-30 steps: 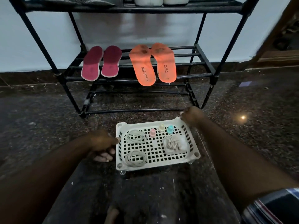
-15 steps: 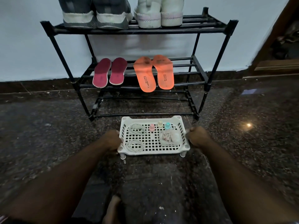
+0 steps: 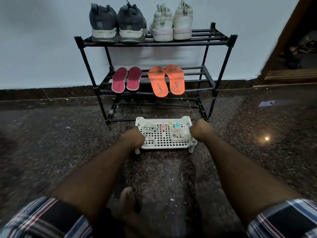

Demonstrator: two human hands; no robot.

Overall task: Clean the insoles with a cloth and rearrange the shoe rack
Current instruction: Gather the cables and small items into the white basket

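The shoe rack [image 3: 221, 42] is plain black. On its top shelf there's a dark grey pair of sneakers [image 3: 118, 24] with off-white soles, and right of those a cream-white pair [image 3: 171, 24] with a faint lilac band at the sole. One shelf down on the rack: magenta insoles [image 3: 127, 79] with pale edges, then bright orange insoles [image 3: 166, 80] with dark smudges and small dark print. In front of the rack, a white grid-pattern tray [image 3: 164, 146] with white laces [image 3: 149, 128] plus pink [image 3: 163, 126], pale yellow [image 3: 170, 123] and teal [image 3: 177, 125] little bottles. Floor [image 3: 257, 160] is dark speckled stone, wall [image 3: 42, 48] behind the rack pale bluish-white. Sleeves [image 3: 283, 219] are blue, white and red plaid.
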